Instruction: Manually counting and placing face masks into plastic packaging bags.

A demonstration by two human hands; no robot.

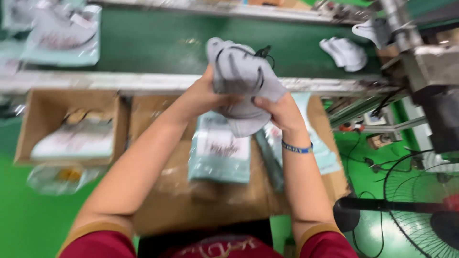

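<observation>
Green floor (28,215) below us, a green conveyor belt (158,43) running across the top behind a metal rail (119,82). The whole view is motion-blurred, so fine detail is lost.

Far left, on the belt: a pale bagged packet (62,36) with a grey item inside. Below the rail, an open cardboard box (33,119) holds 1 more flat packet; a clear plastic bag (60,177) lies just under the box on the floor side.

Centre: a cardboard work surface (167,205) sits in front of us, with a teal-and-white printed pouch (220,153) lying flat on it. Above it our left hand (201,95) closes around the lower left side of a grey fabric cap (241,79), fingers wrapped against the cloth. The cap is held up in the air, over the pouch and in front of the rail, crumpled, dark stitching lines showing and a dark tag or cord at its top.

Our right hand (282,112) clamps the cap's lower right edge, thumb pressed into the fabric; a blue wristband (297,148) circles that wrist. Both hands hold the same cap.

Right: 1 white folded item (344,52) rests on the belt. Beyond it, grey machine framing (425,62). Bottom right, a wire-guarded floor fan (425,210) stands on the green floor, cables trailing nearby.
</observation>
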